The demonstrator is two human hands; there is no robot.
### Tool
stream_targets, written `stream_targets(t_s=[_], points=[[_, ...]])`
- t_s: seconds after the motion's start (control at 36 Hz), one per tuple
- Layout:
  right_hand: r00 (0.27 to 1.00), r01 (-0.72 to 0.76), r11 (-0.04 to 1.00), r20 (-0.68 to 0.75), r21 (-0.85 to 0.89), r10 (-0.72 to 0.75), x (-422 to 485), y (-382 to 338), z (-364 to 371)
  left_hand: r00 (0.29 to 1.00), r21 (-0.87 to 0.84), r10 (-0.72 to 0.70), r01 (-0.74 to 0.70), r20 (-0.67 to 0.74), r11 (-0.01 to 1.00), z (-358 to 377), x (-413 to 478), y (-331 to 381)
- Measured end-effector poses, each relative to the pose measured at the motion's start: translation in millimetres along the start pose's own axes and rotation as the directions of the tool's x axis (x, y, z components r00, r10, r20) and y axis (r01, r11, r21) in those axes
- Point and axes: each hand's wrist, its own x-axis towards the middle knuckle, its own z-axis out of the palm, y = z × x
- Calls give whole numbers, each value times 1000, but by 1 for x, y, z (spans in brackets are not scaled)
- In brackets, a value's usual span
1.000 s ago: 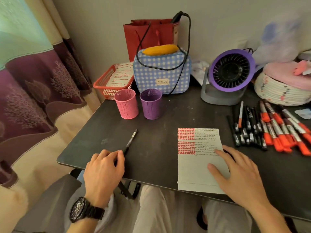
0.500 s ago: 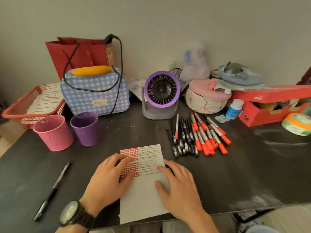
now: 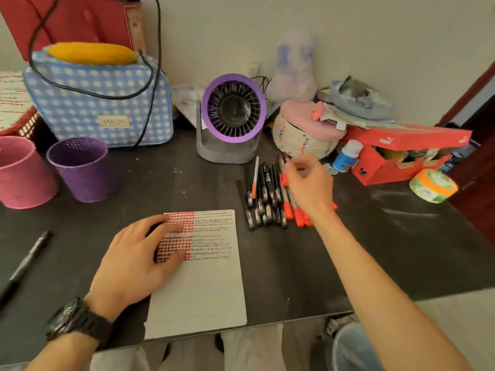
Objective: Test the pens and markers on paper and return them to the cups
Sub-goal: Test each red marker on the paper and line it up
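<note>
- My left hand (image 3: 134,259) lies flat on the paper (image 3: 209,285) with its fingers straight and spread. The fingertips press on the block of red marks in the sheet's upper left. It has hold of nothing.
- My right hand (image 3: 308,183) is reached out over the pile of pens and markers (image 3: 263,194), with its fingers curled in toward the thumb. It is blurred. The end of one marker shows right at my fingertips, but I cannot tell whether I am pinching it.
- The pile lies on the table (image 3: 375,250) just right of the paper: black pens on the left, orange markers (image 3: 288,210) on the right, partly under my hand.
- The pink cup (image 3: 21,178) and the purple cup (image 3: 83,172) stand side by side at the far left, well apart from the pile.
- One loose black pen (image 3: 26,259) lies alone near the table's left edge.
- Behind the pile stand a purple fan (image 3: 231,113) and a woven basket (image 3: 300,140). A checked bag (image 3: 101,103) sits behind the cups.
- A red shoebox (image 3: 401,145) and a tape roll (image 3: 432,184) are at the far right.
</note>
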Motion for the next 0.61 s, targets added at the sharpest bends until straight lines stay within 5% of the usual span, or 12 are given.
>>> stream_targets(t_s=[0.14,0.31,0.47,0.61], points=[[988,-20,895,131,-445,87,65,12,14,1000,2,-8,8,-8,1000,2,-1,1],[941,-2,713,240,-701,238,87,23,39,1000,-7,-7,7,-21,1000,5,-3,-1],[944,-38,697,203,-716,261,90,27,44,1000,-19,-10,9,-16,1000,6,-2,-3],[987,-96,888,74,-451,144,67,13,22,1000,-19,1,-2,-21,1000,7,-1,-4]])
